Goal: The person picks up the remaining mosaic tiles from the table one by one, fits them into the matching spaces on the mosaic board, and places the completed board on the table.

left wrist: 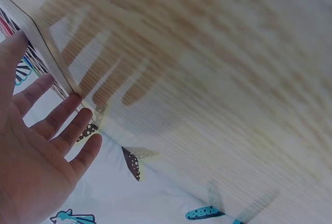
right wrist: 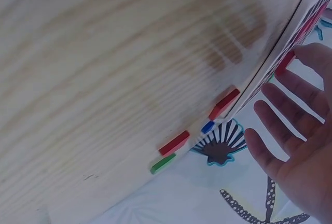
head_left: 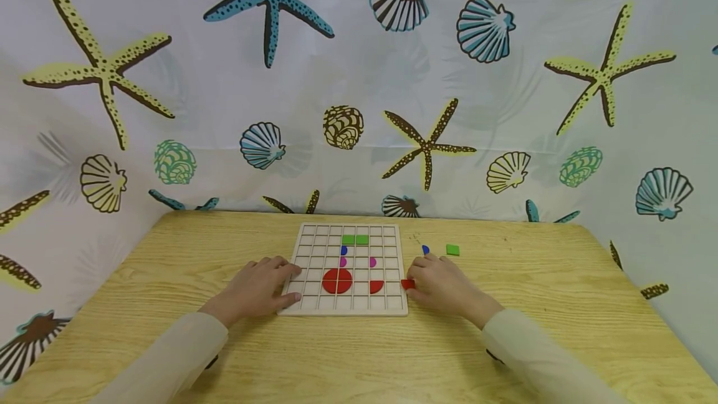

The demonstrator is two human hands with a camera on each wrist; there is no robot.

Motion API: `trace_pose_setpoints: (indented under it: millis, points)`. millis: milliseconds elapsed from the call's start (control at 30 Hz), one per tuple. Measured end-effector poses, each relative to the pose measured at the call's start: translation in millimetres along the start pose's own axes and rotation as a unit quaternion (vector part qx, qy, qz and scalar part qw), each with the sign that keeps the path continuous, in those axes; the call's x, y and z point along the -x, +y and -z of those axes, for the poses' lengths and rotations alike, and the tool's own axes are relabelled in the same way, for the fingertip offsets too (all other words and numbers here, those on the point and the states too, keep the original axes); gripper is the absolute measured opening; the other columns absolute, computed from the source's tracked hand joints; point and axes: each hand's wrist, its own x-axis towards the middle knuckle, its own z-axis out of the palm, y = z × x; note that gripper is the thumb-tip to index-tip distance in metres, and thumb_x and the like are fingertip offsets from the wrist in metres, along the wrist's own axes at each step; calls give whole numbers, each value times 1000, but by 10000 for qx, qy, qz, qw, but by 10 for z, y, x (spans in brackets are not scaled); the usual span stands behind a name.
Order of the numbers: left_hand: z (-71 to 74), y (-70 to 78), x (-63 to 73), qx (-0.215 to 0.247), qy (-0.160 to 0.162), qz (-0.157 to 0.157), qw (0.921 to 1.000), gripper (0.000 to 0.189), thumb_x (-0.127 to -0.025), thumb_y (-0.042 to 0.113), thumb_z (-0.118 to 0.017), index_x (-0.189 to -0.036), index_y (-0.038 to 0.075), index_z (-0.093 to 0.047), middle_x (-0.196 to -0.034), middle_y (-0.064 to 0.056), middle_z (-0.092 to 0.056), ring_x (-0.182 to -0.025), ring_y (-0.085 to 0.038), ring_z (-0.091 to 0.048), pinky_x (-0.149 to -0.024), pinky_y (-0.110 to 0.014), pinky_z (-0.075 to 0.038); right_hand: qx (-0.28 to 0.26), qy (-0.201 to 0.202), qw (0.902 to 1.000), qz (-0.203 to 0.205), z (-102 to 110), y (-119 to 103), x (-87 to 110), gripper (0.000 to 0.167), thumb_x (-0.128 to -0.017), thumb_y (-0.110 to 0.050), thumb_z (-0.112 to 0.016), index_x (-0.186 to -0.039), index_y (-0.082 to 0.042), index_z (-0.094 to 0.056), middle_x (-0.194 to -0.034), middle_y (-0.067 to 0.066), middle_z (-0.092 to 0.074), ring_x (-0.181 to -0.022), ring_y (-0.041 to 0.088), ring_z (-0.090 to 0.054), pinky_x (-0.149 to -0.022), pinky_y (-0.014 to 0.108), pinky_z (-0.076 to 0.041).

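A pale square-gridded board (head_left: 314, 304) lies on the table. On it are two green squares (head_left: 356, 240), a blue half-disc (head_left: 344, 250), two magenta half-discs (head_left: 373, 262), a red disc made of quarter pieces (head_left: 331, 281) and a lone red quarter-circle (head_left: 376, 287). My left hand (head_left: 258, 285) rests at the board's left edge, fingers spread, holding nothing. Between thumb and forefinger my right hand (head_left: 445, 285) pinches a red quarter-circle piece (right wrist: 285, 62) at the right edge of the board.
Right of the board lie a blue half-disc (head_left: 426, 249) and a green square (head_left: 452, 250). Two loose red pieces (right wrist: 224, 103) show on the table in the right wrist view; my hand hides them from the head view. A patterned cloth (head_left: 348, 173) hangs behind the wooden table (head_left: 336, 354).
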Motion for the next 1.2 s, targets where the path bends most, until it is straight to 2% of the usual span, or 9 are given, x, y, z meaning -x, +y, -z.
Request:
trace_pose_setpoints:
  millis: [367, 733, 967, 1200]
  points:
    - [-18, -3, -14, 2, 7, 53, 10000, 52, -84, 49, -58, -124, 16, -56, -118, -8, -56, -109, -30, -53, -89, -52, -41, -126, -395, 9991, 98, 17, -238, -218, 22, -85, -31, -63, -98, -14, -67, -101, -2, -63, -96, 17, -53, -84, 37, -46]
    - [-2, 7, 1, -10, 76, -18, 10000, 50, -85, 47, -58, -123, 15, -57, -117, -8, -57, -107, -30, -54, -88, -53, -41, 145, -340, 9987, 365, -88, -371, -424, 24, -86, -36, -61, -99, -17, -66, -102, -3, -63, -94, 14, -54, -78, 32, -46]
    - [11, 10, -9, -11, 47, 6, 10000, 50, -85, 48, -58, -123, 15, -57, -117, -8, -57, -107, -30, -54, -87, -52, -42, 136, -232, 9985, 486, -145, -429, -506, 23, -87, -36, -60, -97, -17, -66, -97, -5, -62, -86, 12, -50, -71, 28, -42]
    - [19, 16, -13, -8, -9, 40, 10000, 51, -84, 48, -59, -123, 15, -57, -117, -8, -57, -108, -30, -53, -88, -53, -41, 119, -291, 9981, 525, -173, -465, -530, 23, -87, -36, -59, -99, -17, -66, -102, -4, -62, -95, 13, -53, -80, 33, -46]
